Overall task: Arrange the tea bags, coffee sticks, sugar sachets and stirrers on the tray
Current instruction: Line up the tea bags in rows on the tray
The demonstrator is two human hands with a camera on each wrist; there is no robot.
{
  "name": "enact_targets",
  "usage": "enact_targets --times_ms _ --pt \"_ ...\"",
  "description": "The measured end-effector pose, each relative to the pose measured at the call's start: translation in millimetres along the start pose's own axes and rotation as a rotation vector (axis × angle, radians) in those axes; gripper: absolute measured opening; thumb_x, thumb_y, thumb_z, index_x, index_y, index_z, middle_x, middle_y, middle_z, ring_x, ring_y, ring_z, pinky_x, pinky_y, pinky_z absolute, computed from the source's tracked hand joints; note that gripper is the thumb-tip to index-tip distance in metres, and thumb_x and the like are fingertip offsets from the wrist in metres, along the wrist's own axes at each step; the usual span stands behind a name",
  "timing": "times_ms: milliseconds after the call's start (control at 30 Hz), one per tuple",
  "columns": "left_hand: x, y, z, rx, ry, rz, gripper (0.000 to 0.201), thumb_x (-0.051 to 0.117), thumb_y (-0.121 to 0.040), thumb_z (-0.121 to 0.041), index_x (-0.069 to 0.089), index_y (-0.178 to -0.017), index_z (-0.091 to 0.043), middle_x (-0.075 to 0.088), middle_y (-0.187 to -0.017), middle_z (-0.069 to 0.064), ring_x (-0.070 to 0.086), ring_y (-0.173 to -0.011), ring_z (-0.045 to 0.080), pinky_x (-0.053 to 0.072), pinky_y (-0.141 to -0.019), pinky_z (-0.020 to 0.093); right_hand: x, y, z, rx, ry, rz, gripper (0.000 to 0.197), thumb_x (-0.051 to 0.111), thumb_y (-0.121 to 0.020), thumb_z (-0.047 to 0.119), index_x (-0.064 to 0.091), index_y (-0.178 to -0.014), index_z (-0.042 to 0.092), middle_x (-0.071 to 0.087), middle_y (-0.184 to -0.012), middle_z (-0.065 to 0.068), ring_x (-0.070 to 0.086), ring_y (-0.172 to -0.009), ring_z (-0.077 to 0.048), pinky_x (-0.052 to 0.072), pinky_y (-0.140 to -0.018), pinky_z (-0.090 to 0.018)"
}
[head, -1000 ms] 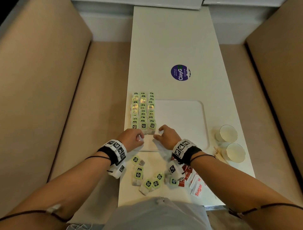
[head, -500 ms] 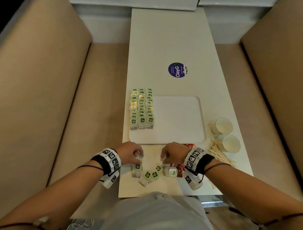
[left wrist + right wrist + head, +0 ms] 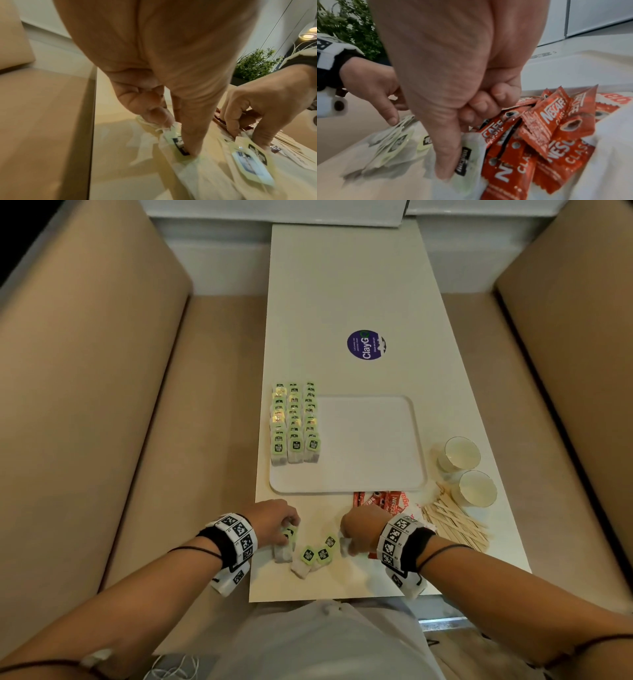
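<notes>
The white tray (image 3: 370,460) is lying mid-frame, rows of tea bags (image 3: 295,422) filling its left edge. Below it, my left hand (image 3: 274,523) is pinching one loose tea bag (image 3: 286,546) — my right hand (image 3: 359,530) is pinching another (image 3: 467,155), beside the red coffee sticks (image 3: 544,132).

Checkered black-and-white wristbands (image 3: 236,537), thin black cords (image 3: 193,549), grey top (image 3: 318,642)

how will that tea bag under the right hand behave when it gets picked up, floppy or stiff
Probably floppy: the tea bag under the right hand looks like thin, crumpled paper. Likely very light, since loose ones lie flat on the table. Its stiffer green tag may dangle or swing.
</notes>
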State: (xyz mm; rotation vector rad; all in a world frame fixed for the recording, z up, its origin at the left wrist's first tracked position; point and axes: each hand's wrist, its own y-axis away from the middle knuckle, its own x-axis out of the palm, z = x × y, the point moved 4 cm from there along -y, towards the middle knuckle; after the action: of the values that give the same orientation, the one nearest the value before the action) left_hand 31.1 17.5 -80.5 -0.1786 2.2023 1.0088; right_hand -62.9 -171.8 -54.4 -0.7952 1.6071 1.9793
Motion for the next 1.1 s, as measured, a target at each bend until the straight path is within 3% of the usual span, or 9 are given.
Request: enact_targets --times_ms 100,233,367,467,567,667,800,933,1100 --pt "2 1 1 0.01 -0.026 0.007 0.032 0.077 -0.079 -0.019 0.065 -0.108 -0.023 0.05 -0.1 -0.009 0.052 -0.089 0.012 0.048 -0.081 0.029 -1 1 0 -0.013 -0.014 -0.025 0.022 0.065 -0.089 0.033 0.067 -0.076 0.015 0.063 -0.068 0.003 0.064 -0.068 -0.02 0.058 -0.067 -0.033" --pt "2 3 1 0.038 -0.048 -0.011 0.019 0.076 -0.08 -0.018 0.065 -0.095 -0.018 0.048 -0.096 -0.007 0.055 -0.088 0.018 0.047 -0.079 0.031 -4 3 2 -0.051 -0.032 -0.062 0.013 0.068 -0.09 0.029 0.076 -0.092 0.019 0.072 -0.083 0.004 0.066 -0.079 -0.019 0.059 -0.074 -0.034" --pt "-2 5 0 0.056 -0.028 -0.005 0.013 0.076 -0.08 -0.019 0.068 -0.089 -0.015 0.062 -0.095 -0.001 0.062 -0.09 0.021 0.051 -0.08 0.034 -10 3 4 -0.088 -0.06 -0.105 0.019 0.064 -0.093 0.029 0.075 -0.102 0.017 0.07 -0.097 -0.001 0.066 -0.09 -0.023 0.054 -0.075 -0.032" --pt "-3 5 0 0.085 0.034 0.002 0.011 0.076 -0.082 -0.017 0.066 -0.081 -0.017 0.067 -0.083 -0.003 0.063 -0.079 0.016 0.05 -0.073 0.028 -16 4 4 -0.089 -0.128 -0.151 0.025 0.06 -0.095 0.037 0.071 -0.105 0.017 0.069 -0.099 -0.001 0.064 -0.09 -0.022 0.051 -0.076 -0.031" --pt "-4 6 3 0.062 0.119 -0.021 0.012 0.078 -0.081 -0.019 0.067 -0.084 -0.02 0.06 -0.074 -0.013 0.056 -0.068 0.005 0.047 -0.068 0.022 -20 5 5 -0.08 -0.189 -0.168 0.028 0.057 -0.096 0.041 0.068 -0.1 0.015 0.07 -0.089 -0.003 0.064 -0.081 -0.023 0.051 -0.072 -0.032" --pt "-8 4 7 0.03 0.23 -0.066 0.012 0.08 -0.081 -0.021 0.069 -0.084 -0.024 0.061 -0.071 -0.013 0.054 -0.062 0.001 0.046 -0.064 0.019 -26 4 7 -0.108 -0.249 -0.188 0.024 0.057 -0.097 0.037 0.066 -0.105 0.016 0.07 -0.091 -0.002 0.062 -0.08 -0.021 0.052 -0.075 -0.033" --pt "-21 5 7 0.028 0.403 -0.088 0.006 0.079 -0.084 -0.021 0.075 -0.087 -0.019 0.07 -0.071 -0.003 0.057 -0.058 0.003 0.048 -0.06 0.019 -35 1 11 -0.151 -0.335 -0.17 0.02 0.054 -0.096 0.023 0.064 -0.112 0.02 0.071 -0.1 -0.003 0.064 -0.088 -0.021 0.054 -0.081 -0.036" --pt "-32 3 5 0.027 0.491 -0.12 0.016 0.077 -0.088 -0.026 0.078 -0.089 -0.01 0.069 -0.069 0.003 0.057 -0.059 0.007 0.048 -0.059 0.019 -45 -2 15 -0.198 -0.397 -0.155 0.023 0.06 -0.095 0.021 0.068 -0.116 0.022 0.071 -0.11 -0.001 0.065 -0.096 -0.019 0.054 -0.086 -0.035" --pt "-39 -3 8 0.027 0.579 -0.157 0.025 0.073 -0.09 -0.035 0.075 -0.081 -0.012 0.064 -0.066 0.003 0.053 -0.061 0.012 0.047 -0.063 0.03 -56 -10 15 -0.176 -0.537 -0.217 0.035 0.078 -0.086 0.025 0.062 -0.116 0.018 0.065 -0.092 0.006 0.059 -0.079 -0.012 0.045 -0.069 -0.025"
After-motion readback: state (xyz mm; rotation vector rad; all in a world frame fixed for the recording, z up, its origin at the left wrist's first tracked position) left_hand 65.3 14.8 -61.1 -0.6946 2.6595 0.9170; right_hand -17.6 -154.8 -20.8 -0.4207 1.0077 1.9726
